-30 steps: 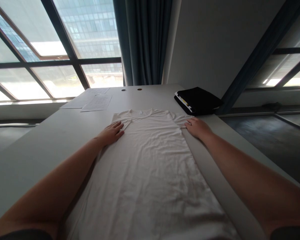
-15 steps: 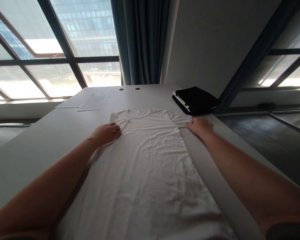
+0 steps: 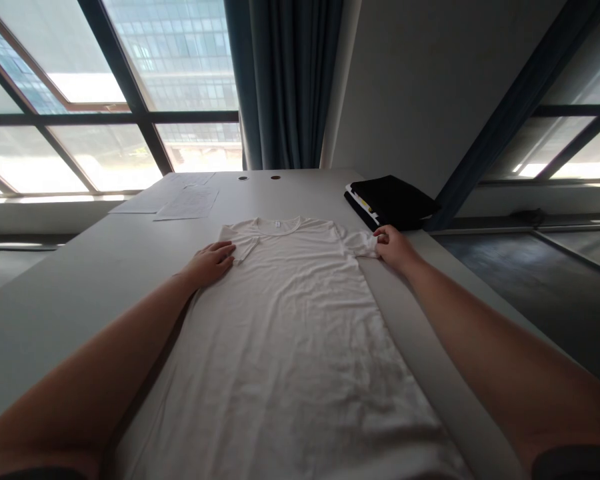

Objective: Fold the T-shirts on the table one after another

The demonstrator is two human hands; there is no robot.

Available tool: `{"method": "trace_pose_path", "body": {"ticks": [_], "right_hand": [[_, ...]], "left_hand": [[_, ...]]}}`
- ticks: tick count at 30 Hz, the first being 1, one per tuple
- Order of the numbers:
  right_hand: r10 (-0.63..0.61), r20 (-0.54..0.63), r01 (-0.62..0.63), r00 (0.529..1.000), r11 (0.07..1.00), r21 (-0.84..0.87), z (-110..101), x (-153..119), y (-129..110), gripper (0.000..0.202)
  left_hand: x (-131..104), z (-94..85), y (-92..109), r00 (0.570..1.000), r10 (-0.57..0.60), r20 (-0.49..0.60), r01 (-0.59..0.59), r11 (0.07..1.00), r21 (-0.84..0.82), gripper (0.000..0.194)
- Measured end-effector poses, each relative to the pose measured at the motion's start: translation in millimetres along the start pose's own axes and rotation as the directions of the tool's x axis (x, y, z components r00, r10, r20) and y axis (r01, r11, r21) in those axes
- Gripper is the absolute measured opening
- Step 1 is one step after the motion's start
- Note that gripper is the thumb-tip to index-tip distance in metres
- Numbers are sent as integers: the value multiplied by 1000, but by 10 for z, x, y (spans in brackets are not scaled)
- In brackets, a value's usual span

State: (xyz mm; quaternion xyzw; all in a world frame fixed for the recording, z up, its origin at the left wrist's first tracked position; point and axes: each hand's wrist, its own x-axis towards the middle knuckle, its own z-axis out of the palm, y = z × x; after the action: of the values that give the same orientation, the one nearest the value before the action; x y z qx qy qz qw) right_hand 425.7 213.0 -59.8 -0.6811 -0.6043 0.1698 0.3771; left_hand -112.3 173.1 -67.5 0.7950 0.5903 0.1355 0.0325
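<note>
A white T-shirt (image 3: 290,320) lies spread out on the table, its neckline at the far end and its body running toward me, with wrinkles along the right side. My left hand (image 3: 213,262) rests flat by the left sleeve, its fingers lying on the fabric near the sleeve's edge. The left sleeve is folded in over the shirt. At the right sleeve (image 3: 361,244), which sticks out to the side and is bunched, my right hand (image 3: 393,245) pinches the sleeve's end between thumb and fingers.
The white table (image 3: 100,267) has loose paper sheets (image 3: 189,202) at the back left. A black folder (image 3: 393,199) with papers inside stands just beyond my right hand. Two round holes are near the far edge. Behind are windows and a dark blue curtain (image 3: 290,87).
My left hand has shifted slightly left and its fingers have flattened. My right hand has moved a little inward and up, and the right sleeve's end is more bunched.
</note>
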Motion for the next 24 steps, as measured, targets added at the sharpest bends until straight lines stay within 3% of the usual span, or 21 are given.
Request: {"method": "trace_pose_path", "body": {"ticks": [5, 8, 12, 18, 20, 24], "right_hand": [[229, 122, -259, 966, 890, 375, 22, 44, -64, 29], [244, 65, -239, 968, 804, 545, 6, 73, -86, 24], [237, 14, -196, 971, 765, 613, 18, 93, -60, 28], [120, 54, -131, 991, 907, 400, 52, 150, -135, 70], [87, 2, -85, 996, 960, 268, 46, 174, -208, 72], [54, -84, -48, 995, 997, 62, -1, 192, -359, 55]], "left_hand": [[-4, -10, 2, 1000, 8, -1, -8, 1000, -5, 64], [0, -6, 2, 1000, 11, -4, -11, 1000, -8, 63], [9, 6, -3, 1000, 5, -11, -5, 1000, -8, 61], [12, 24, -21, 1000, 0, -11, 0, 1000, -8, 59], [12, 28, -26, 1000, 6, -9, -6, 1000, -5, 60], [12, 31, -27, 1000, 10, -6, -10, 1000, 6, 62]]}}
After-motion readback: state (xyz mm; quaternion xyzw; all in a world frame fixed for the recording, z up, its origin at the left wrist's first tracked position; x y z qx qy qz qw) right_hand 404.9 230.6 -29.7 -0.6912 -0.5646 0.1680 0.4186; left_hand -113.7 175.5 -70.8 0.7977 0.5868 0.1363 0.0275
